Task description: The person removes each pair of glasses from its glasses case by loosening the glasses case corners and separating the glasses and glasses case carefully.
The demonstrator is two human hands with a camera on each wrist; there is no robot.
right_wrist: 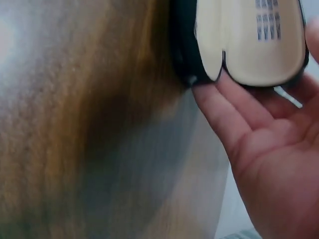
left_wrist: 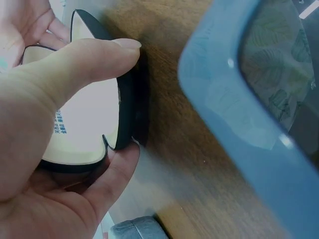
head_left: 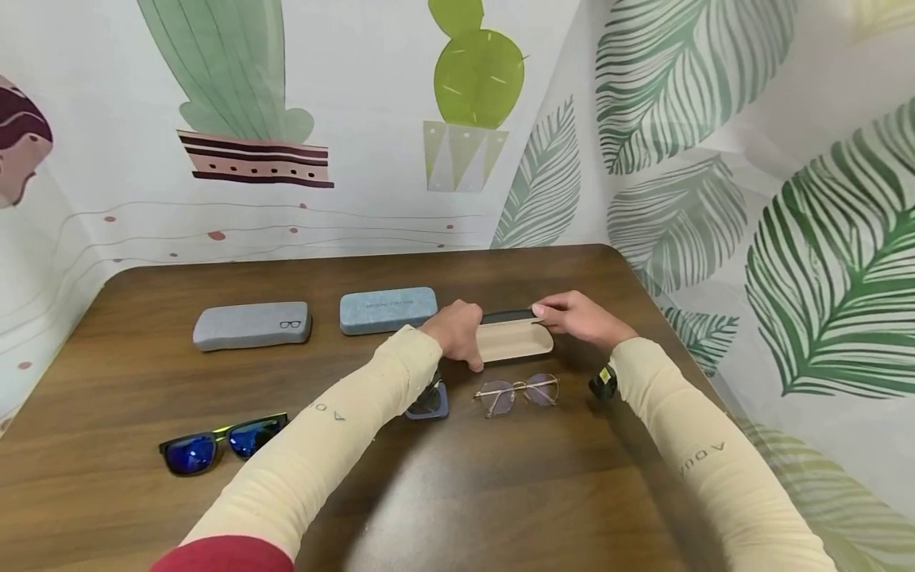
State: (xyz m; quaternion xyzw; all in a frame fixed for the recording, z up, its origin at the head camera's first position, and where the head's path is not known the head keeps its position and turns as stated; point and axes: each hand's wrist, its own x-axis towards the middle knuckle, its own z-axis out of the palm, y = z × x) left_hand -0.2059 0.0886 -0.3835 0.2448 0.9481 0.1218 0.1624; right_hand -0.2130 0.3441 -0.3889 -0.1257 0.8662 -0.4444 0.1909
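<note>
An opened glasses case, black outside with a cream lining, lies between my two hands at the back right of the table. My left hand grips its left end; in the left wrist view the thumb reaches over the lid edge and fingers curl beneath. At the other end, my right hand holds the case, its fingers under the hinge end in the right wrist view. Printed lettering shows on the lining. Nearer to me lie thin gold-framed eyeglasses. Blue-framed sunglasses are partly hidden by my left forearm.
A blue glasses case and a grey one stand closed along the back left of the wooden table. Dark sunglasses with blue mirrored lenses lie at the front left, beside my left sleeve. A patterned cloth hangs behind.
</note>
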